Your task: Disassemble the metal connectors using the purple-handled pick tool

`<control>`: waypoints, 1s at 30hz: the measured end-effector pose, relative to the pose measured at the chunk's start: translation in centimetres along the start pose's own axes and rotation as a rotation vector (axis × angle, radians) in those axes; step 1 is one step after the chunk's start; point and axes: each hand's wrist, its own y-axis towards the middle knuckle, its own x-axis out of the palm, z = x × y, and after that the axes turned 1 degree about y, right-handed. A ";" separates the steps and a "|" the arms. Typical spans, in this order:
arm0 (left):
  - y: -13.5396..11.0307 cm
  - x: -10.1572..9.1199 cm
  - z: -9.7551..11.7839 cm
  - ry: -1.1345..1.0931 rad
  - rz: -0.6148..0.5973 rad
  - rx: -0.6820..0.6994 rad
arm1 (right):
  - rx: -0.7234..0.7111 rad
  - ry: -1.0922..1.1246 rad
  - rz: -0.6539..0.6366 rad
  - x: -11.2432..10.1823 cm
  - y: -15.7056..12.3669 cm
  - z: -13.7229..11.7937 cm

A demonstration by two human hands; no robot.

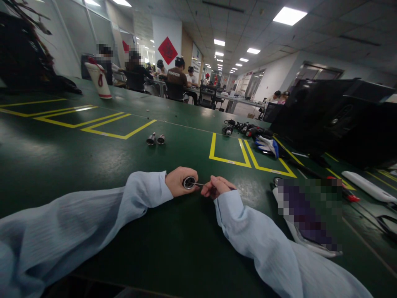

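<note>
My left hand [177, 181] is closed around a small round metal part [188, 182], its dark open end with a shiny rim facing me. From the right, my right hand [218, 187] pinches a thin metal rod-like tool [200, 184], whose handle is hidden in the fingers. The rod's tip reaches into the part's opening; how deep it sits I cannot tell. Beyond my hands, two similar metal fittings [160, 140] stand side by side on the green table [186, 244].
Yellow tape outlines [231, 162] mark the tabletop. To the right lie a blue-and-white glove [267, 145], dark metal parts with cables [228, 130], and a blurred-out flat device [307, 215]. A paper cup [99, 80] stands at the far left. Several people sit at tables behind.
</note>
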 end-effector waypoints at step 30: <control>0.3 -0.4 -0.3 -0.043 0.263 -0.172 | -0.399 -0.257 0.066 0.4 -1.2 -0.2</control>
